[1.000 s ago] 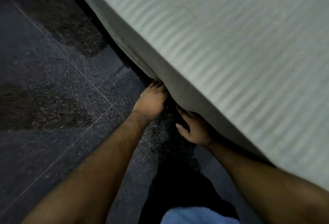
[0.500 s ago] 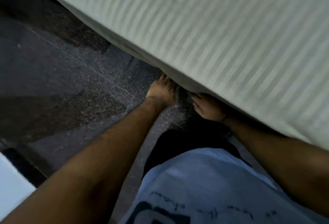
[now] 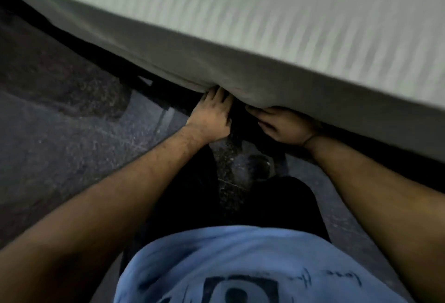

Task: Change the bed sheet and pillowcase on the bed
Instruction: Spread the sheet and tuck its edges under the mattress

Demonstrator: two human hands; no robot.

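Left hand [image 3: 212, 119] and right hand [image 3: 281, 125] both sit at the lower edge of the bed sheet [image 3: 240, 25], side by side, close together. The left fingers reach up under the hanging hem, apparently pushing the cloth in; whether they clutch it, cannot tell. The right hand's fingertips go under the hem too, out of sight, grasp unclear.

Step looks like tucking the sheet under the mattress edge. Do it well: flat fingers, push fabric deep, then slide along the side, keeping the top taut.

The sheet is pale, faintly striped, smooth on top and draped over the bed side, with a small bunch where the hands meet it. Dark speckled floor [image 3: 72, 146] below.
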